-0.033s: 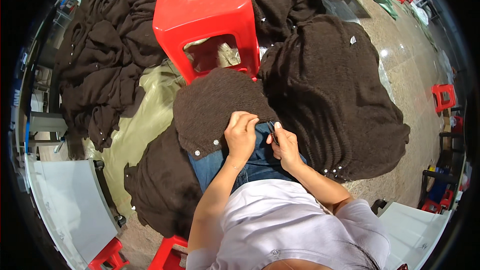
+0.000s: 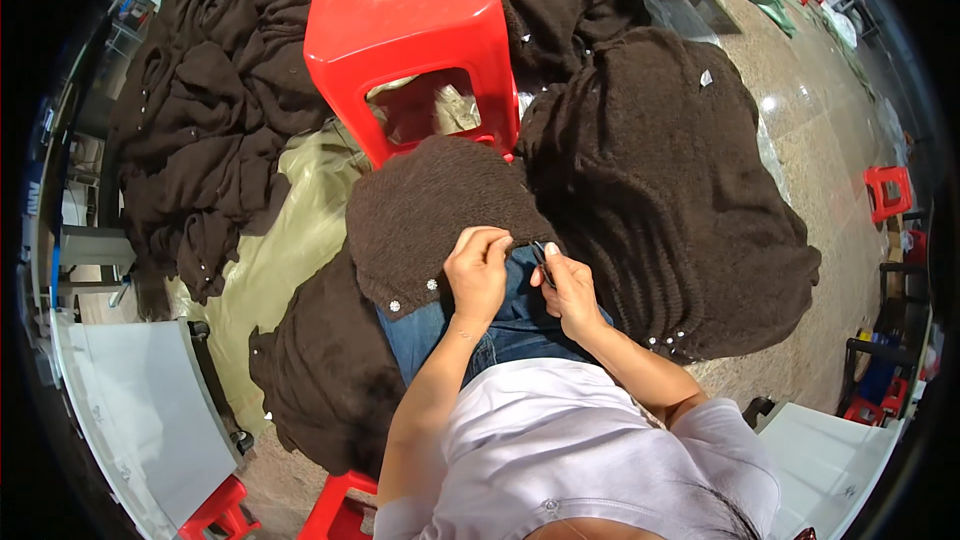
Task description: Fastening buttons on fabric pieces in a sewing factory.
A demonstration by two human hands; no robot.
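At the lower left of the frame is a white tabletop, with a heap of dark brown knit fabric above it at the upper left. A yellowish plastic sheet spreads beside the heap, and a smaller brown bundle lies below. The brown knitted piece lies at the centre, over the person's jeans, two flower-shaped buttons near its lower edge. A red plastic stool stands just above it. The left hand has thumb and fingertips together, pinching the piece's edge at mid-frame. Just to its right, the right hand is closed around small dark snips, their tip at that edge; whether the blades are parted I cannot tell. A large brown knit stack fills the right of centre; a small red stool stands at the far right.
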